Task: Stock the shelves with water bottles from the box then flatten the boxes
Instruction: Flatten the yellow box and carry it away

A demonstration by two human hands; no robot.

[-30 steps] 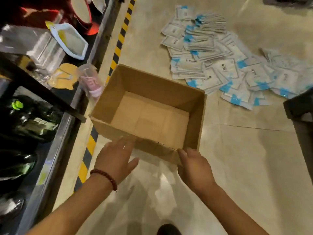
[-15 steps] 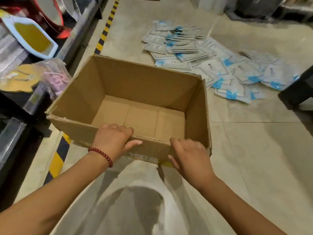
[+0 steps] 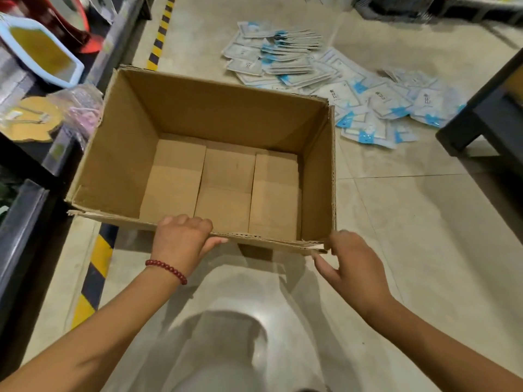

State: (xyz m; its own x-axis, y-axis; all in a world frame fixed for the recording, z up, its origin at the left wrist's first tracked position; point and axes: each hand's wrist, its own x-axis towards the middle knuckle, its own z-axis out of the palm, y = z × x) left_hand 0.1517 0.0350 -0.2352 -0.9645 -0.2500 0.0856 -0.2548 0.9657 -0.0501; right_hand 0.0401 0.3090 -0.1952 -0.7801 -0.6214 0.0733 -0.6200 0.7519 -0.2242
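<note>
An empty brown cardboard box (image 3: 226,114) is held up above the tiled floor, its open top facing me. Its top flaps are torn off. My left hand (image 3: 181,240), with a red bead bracelet on the wrist, grips the near wall, fingers curled over the rim and thumb under it. My right hand (image 3: 353,267) is at the near right corner, fingertips touching the torn edge there. No water bottles show inside the box.
A dark metal shelf (image 3: 34,210) runs along the left with a blue-rimmed tray (image 3: 42,52) and bagged goods. Black-and-yellow hazard tape (image 3: 96,267) lines its foot. Several white-and-blue packets (image 3: 353,91) lie scattered on the floor behind the box. A dark rack (image 3: 492,114) stands at right.
The box has come up off the floor and closer to me. My left hand now curls over the near rim. My right hand slid from the near wall to the right corner.
</note>
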